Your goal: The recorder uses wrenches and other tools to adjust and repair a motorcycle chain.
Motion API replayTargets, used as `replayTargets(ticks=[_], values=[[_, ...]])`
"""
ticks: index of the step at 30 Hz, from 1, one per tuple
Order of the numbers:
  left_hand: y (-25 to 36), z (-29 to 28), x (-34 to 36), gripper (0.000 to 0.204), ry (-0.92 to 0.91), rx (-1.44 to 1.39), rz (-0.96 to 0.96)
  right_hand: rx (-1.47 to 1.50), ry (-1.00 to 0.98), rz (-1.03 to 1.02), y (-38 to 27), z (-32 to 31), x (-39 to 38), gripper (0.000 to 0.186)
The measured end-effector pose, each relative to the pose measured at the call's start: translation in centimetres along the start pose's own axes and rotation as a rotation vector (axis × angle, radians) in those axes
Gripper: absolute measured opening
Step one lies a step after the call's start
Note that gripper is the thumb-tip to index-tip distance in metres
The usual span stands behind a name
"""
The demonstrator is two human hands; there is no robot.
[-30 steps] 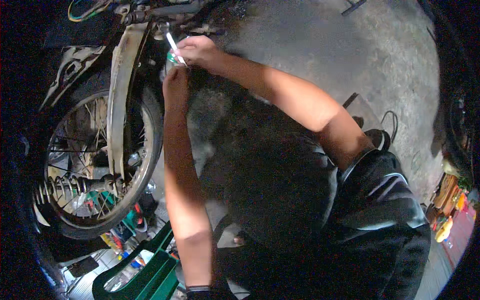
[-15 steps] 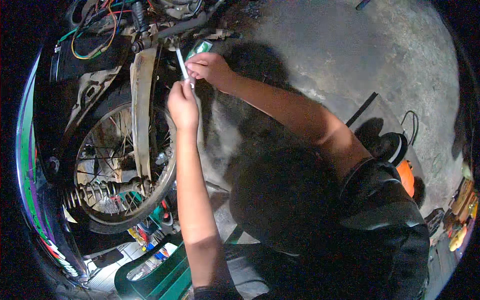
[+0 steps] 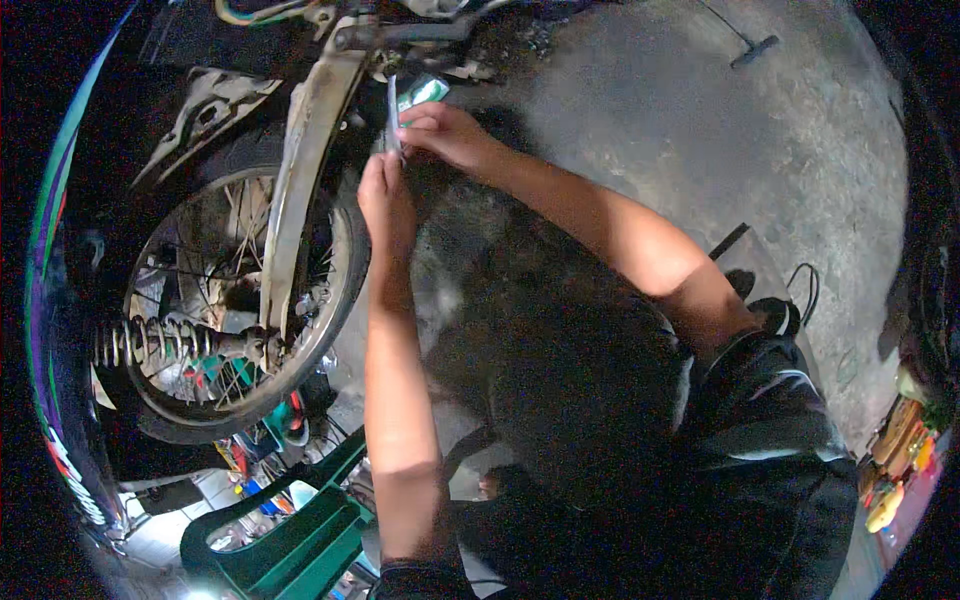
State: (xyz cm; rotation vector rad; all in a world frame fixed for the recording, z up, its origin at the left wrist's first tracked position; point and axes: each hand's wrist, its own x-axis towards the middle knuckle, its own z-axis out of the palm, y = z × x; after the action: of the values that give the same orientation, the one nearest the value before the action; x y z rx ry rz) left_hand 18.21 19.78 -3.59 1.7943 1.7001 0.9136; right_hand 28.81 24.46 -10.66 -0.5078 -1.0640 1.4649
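In front of me, beside the motorcycle's wheel, my two hands are close together. My left hand (image 3: pixel 388 200) pinches the lower end of a thin pale strip (image 3: pixel 393 100) that stands upright from its fingertips. From the right comes my right hand (image 3: pixel 452 136), its fingers closed with the tips against the strip. A small green and white packet (image 3: pixel 427 92) shows just past those fingers and seems held in them; its lower part is hidden by the hand.
To the left stands a motorcycle with a spoked wheel (image 3: pixel 350 255), a worn swingarm (image 3: pixel 300 190) and a coil-spring shock (image 3: pixel 165 340). A green plastic chair (image 3: pixel 300 545) is at lower left. A T-handled tool (image 3: pixel 755 50) lies on the concrete floor (image 3: pixel 650 110). Assorted items (image 3: pixel 900 440) lie far right.
The view has shifted, so the wheel and chair sit differently and more of the floor tool shows. Both hands stay together; the strip now stands more upright.
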Motion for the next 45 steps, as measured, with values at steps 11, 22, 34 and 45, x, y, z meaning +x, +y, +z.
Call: replayTargets(ticks=[11, 22, 34, 45], values=[[-6.6, 5.4, -8.5, 0.019, 0.126, -0.563, -0.011, -0.262, -0.192, 0.339, 0.8, 1.0, -7.2, 0.016], [-6.9, -2.1, -10.6, 0.022, 0.044, -0.664, -0.043, -0.684, -0.708, -0.192, -6.6, 9.6, -6.2, 0.006], [-5.1, -9.6, -10.0, 0.017, 0.586, -1.453, -0.037, -1.064, -1.314, -0.324, -11.2, 29.2, 0.7, 0.019], [-7.7, -10.3, -11.2, 0.024, 0.575, -1.119, -0.177, -0.592, -1.123, 0.271, 0.0, 36.5, -8.0, 0.018]])
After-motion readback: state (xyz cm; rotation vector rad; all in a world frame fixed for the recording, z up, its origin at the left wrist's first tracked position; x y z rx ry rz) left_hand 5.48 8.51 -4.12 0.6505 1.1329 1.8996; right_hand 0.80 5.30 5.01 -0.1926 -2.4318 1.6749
